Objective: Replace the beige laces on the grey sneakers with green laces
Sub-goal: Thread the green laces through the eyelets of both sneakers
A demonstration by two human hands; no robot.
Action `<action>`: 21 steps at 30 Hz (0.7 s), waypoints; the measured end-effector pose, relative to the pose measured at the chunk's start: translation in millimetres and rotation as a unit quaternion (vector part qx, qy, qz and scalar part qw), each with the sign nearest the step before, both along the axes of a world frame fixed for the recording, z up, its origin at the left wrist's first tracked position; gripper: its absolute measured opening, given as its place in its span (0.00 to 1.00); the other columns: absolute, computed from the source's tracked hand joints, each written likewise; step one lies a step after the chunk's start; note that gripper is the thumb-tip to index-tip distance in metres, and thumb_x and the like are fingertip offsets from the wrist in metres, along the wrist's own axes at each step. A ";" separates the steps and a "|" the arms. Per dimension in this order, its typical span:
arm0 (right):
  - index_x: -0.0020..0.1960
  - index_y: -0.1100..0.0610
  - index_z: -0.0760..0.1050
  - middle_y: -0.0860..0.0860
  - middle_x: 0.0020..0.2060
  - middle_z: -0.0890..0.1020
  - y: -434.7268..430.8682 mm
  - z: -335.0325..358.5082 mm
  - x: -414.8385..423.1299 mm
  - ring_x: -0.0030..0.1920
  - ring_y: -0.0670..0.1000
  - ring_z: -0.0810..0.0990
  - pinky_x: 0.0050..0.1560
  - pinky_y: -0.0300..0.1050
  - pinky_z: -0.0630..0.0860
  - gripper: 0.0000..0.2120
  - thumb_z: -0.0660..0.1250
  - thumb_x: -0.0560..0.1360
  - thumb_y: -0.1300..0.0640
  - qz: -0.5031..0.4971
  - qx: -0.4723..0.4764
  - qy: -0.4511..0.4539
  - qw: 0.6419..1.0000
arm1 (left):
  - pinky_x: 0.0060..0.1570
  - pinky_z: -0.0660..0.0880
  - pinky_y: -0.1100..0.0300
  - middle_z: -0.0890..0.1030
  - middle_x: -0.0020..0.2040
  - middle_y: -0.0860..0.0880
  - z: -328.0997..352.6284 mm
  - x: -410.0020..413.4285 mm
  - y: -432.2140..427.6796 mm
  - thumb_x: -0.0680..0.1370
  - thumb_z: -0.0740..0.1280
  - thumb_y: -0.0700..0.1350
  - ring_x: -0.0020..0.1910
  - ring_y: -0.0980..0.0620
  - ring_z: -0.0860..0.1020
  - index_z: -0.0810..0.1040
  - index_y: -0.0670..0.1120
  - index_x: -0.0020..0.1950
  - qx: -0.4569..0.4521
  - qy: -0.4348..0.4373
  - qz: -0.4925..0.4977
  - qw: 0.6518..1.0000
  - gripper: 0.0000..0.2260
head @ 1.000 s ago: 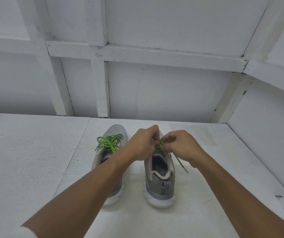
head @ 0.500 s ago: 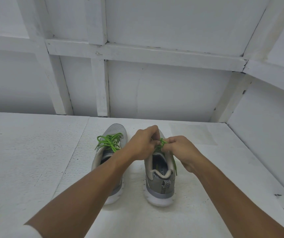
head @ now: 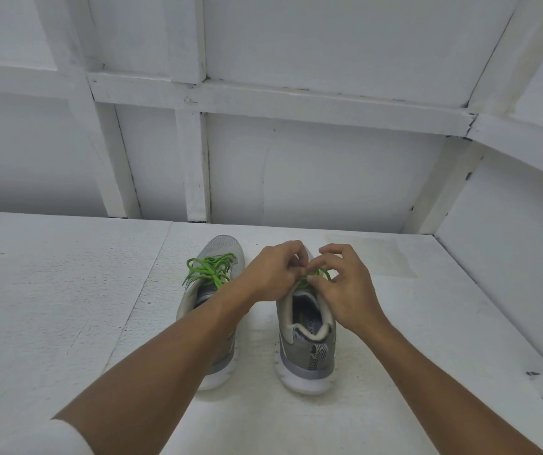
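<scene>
Pinching the green lace (head: pixel 320 274) atop the right sneaker (head: pixel 299 354): your left grip (head: pixel 271 274) curled tight on it, right grip (head: pixel 349 290) thumb-and-forefinger, remaining fingers splayed.

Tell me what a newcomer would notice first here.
The bright green laces bunched on the left sneaker stand out vividly against the white table. Beside it, the left hand and right hand pinch a green lace above the right sneaker.

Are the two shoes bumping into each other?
Apart. The head view shows bare white surface running between the left sneaker and the right sneaker.
</scene>
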State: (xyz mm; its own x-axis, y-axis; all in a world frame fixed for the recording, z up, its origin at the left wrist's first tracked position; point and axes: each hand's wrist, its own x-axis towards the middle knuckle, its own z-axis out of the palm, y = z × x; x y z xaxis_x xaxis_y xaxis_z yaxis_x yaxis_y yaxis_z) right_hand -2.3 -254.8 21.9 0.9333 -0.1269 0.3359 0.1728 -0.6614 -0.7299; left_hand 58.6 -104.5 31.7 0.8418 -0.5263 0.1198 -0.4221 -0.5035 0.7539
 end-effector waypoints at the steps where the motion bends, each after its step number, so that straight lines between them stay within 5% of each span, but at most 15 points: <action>1: 0.42 0.49 0.82 0.43 0.54 0.73 -0.9 -0.6 0.1 0.54 0.42 0.75 0.46 0.27 0.69 0.07 0.74 0.71 0.61 -0.001 0.000 -0.007 1.000 | 0.39 0.69 0.64 0.81 0.44 0.52 -0.5 0.3 0.3 0.77 0.66 0.41 0.42 0.52 0.77 0.74 0.50 0.45 -0.002 0.002 0.001 1.000 0.04; 8: 0.44 0.52 0.79 0.44 0.54 0.73 -6.0 -1.5 -0.2 0.51 0.37 0.75 0.44 0.25 0.67 0.02 0.71 0.74 0.57 0.011 0.015 -0.014 1.000 | 0.37 0.66 0.66 0.76 0.38 0.57 2.4 3.2 1.8 0.77 0.67 0.42 0.38 0.59 0.72 0.75 0.49 0.44 -0.005 -0.003 0.005 1.000 0.04; 13: 0.44 0.53 0.76 0.47 0.57 0.72 -10.6 0.8 -5.2 0.57 0.38 0.72 0.46 0.24 0.68 0.05 0.66 0.78 0.61 0.059 0.037 0.012 0.998 | 0.36 0.64 0.67 0.78 0.46 0.51 1.5 7.6 5.4 0.78 0.67 0.43 0.36 0.61 0.70 0.76 0.48 0.45 0.015 -0.012 0.022 1.000 0.02; 21: 0.47 0.54 0.76 0.44 0.64 0.68 -26.8 -0.4 -13.2 0.61 0.37 0.70 0.55 0.31 0.69 0.07 0.60 0.81 0.58 0.166 0.063 0.100 0.979 | 0.42 0.67 0.60 0.77 0.48 0.49 1.9 10.6 7.9 0.80 0.62 0.45 0.46 0.51 0.73 0.74 0.47 0.48 0.068 0.028 0.075 0.995 0.03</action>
